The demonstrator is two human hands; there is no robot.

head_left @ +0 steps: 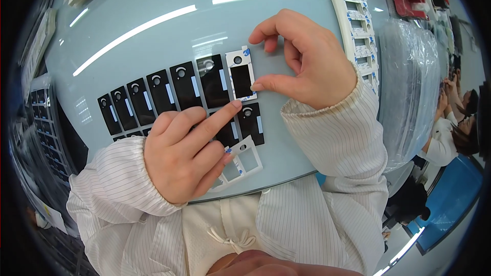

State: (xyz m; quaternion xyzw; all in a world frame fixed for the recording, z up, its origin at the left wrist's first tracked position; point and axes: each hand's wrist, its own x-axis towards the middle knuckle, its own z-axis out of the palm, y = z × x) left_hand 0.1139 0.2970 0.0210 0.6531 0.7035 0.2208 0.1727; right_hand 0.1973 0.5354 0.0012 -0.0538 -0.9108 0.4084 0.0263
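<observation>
The left hand [186, 158] is half-curled, one finger extended to the lower edge of the panel [242, 82]; its thumb and forefinger meet at a white strip [249, 141], though whether they grip it cannot be told. The right hand [317, 66] arches open, thumb on the panel's right edge. Right of the upper row's black plates [184, 87], the panel lies flat, white-bordered, dark-centred.
</observation>
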